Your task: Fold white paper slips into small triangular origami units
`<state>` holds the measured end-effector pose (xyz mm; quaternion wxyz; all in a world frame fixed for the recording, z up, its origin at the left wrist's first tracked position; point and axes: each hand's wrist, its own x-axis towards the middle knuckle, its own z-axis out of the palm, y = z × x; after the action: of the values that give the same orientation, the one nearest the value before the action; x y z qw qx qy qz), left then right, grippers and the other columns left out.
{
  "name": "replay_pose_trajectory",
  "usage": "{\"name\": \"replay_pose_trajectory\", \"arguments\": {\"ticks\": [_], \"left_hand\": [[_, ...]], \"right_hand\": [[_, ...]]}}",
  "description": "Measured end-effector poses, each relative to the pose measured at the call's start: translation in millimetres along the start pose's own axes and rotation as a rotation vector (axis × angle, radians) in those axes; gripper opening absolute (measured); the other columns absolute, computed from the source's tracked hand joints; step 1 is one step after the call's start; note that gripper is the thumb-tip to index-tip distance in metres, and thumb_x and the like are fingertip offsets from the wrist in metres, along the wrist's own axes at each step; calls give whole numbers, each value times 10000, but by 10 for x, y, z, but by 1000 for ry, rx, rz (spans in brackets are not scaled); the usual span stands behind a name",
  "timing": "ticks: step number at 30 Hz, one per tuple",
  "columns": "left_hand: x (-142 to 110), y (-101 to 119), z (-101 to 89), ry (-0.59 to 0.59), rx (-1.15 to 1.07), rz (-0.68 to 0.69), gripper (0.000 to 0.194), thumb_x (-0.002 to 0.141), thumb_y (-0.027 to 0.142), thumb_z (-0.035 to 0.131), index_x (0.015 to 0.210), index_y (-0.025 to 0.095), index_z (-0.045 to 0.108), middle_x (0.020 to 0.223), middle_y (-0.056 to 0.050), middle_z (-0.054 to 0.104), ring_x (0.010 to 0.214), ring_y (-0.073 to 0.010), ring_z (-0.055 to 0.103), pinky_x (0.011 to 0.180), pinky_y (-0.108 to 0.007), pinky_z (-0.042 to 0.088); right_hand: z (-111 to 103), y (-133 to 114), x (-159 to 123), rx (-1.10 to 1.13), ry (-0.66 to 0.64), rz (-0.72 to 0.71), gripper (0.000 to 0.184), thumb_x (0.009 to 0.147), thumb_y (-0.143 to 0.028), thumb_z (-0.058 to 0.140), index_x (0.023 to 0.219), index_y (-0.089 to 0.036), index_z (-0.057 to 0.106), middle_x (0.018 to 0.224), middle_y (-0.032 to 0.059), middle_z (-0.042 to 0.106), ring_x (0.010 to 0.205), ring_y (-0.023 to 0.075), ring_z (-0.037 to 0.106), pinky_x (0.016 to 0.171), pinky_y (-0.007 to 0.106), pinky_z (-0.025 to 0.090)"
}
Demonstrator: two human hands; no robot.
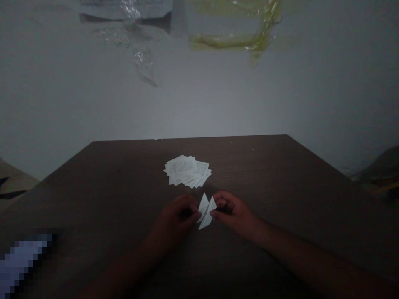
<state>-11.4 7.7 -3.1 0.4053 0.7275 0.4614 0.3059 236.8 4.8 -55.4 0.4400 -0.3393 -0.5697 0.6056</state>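
Both hands meet over the dark wooden table (280,174), pinching a small folded piece of white printed paper (206,211) between them. My left hand (177,218) grips its left edge with thumb and fingers closed. My right hand (230,211) pinches its right edge the same way. The paper is creased into triangular flaps that stand up from the table. Just beyond the hands lies a loose pile of several small printed paper slips (188,170), fanned out flat.
A pale wall rises behind the table's far edge, with crumpled clear plastic (140,58) and yellowish tape (237,37) stuck high on it. A pixelated patch (21,259) covers the near left corner. The scene is dim.
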Motion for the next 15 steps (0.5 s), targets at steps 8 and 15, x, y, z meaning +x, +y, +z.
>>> {"name": "replay_pose_trajectory", "arguments": {"ticks": [8, 15], "left_hand": [[-20, -28, 6, 18, 36, 91, 126, 970, 310, 743, 865, 249, 708, 1122, -86, 837, 1037, -282, 786, 983, -433, 637], [-38, 7, 28, 36, 28, 104, 117, 969, 305, 751, 869, 259, 711, 1124, -88, 840, 1051, -292, 790, 1002, -441, 642]], "right_hand": [[12, 43, 6, -99, 64, -23, 327, 947, -471, 926, 1085, -267, 710, 907, -17, 723, 827, 175, 677, 768, 310, 558], [43, 18, 3, -104, 94, -22, 310, 948, -459, 916, 1073, -273, 702, 884, -21, 711, 825, 182, 702, 793, 327, 588]]}}
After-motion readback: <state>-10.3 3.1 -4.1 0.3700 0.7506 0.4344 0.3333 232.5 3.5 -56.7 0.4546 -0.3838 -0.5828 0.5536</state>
